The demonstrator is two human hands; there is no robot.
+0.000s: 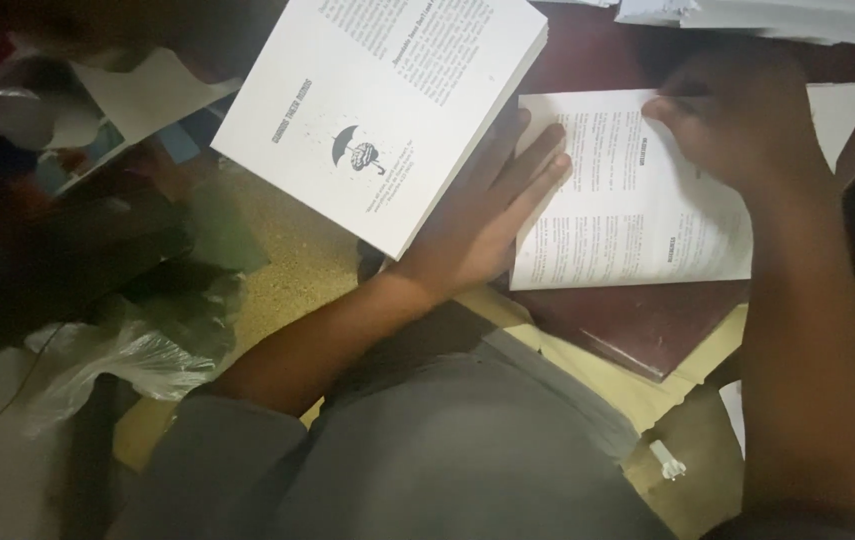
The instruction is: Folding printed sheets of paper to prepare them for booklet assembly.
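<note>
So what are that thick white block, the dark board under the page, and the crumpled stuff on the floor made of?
The thick white block looks like stacked matt printed paper; its edge shows fine layers. The dark board seems glossy reddish-brown, perhaps varnished wood or laminate. The crumpled stuff looks like thin clear plastic film, shiny and wrinkled. The left hand rests beside the block.

Crumpled clear plastic bag (137, 360), perhaps packaging, lower left on floor

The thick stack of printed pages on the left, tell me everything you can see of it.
The stack is a thick block of white paper, its top sheet printed in black with text columns and a small umbrella-over-brain drawing. It lies tilted, corner pointing down, overhanging the dark red table. The left hand rests against its lower right edge, fingers reaching onto the folded sheet beside it, which the right hand presses.
</note>
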